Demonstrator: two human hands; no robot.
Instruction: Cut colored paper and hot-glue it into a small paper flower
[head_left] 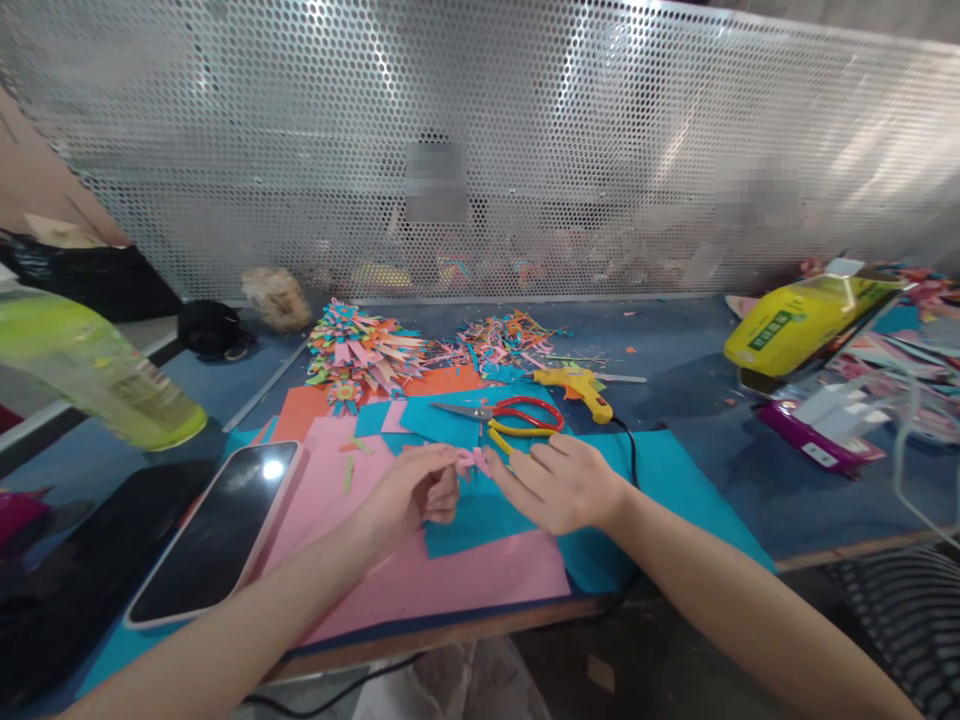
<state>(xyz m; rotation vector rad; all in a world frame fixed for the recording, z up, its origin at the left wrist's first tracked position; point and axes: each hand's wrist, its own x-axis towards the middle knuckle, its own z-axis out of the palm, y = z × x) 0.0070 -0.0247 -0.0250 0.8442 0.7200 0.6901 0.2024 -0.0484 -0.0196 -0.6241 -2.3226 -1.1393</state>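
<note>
My left hand (420,485) pinches a small pink paper piece (469,458) between thumb and forefinger, above the blue sheets. From the other side, the fingertips of my right hand (559,485) close on the same piece; its exact shape is too small to make out. Just beyond lie red-handled scissors (529,405), blades toward the left. A yellow-handled tool (525,430) is partly hidden behind my right hand. Under both hands are a blue paper sheet (469,535) and a large pink sheet (480,580).
Behind stand a bundle of folded paper strips (364,350) and a heap of paper scraps (510,340). A yellow glue gun (577,385) trails a black cord. At left are a phone (217,530) and a green bottle (105,375); at right, a yellow package (795,325). A perforated metal panel (525,100) closes the back.
</note>
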